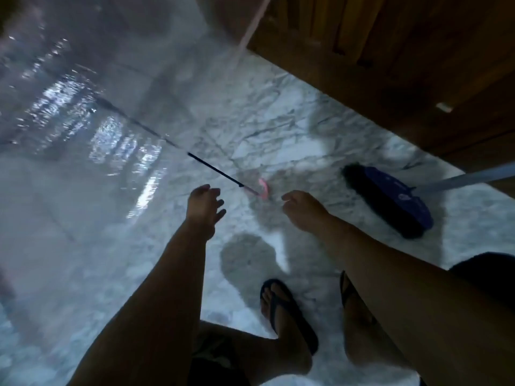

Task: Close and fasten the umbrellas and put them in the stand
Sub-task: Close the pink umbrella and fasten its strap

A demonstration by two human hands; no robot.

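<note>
An open umbrella with a clear canopy lies on the marble floor and fills the left and top of the view. Its dark shaft runs down to a pink curved handle, which is blurred. My left hand hovers just left of the handle, with its fingers apart and holding nothing. My right hand hangs just right of the handle, loosely bent and also holding nothing. Neither hand touches the umbrella. No stand is in view.
A blue-headed broom lies on the floor to the right, its grey handle running off the right edge. A wooden door or cabinet fills the upper right. My feet in dark flip-flops stand on the marble floor.
</note>
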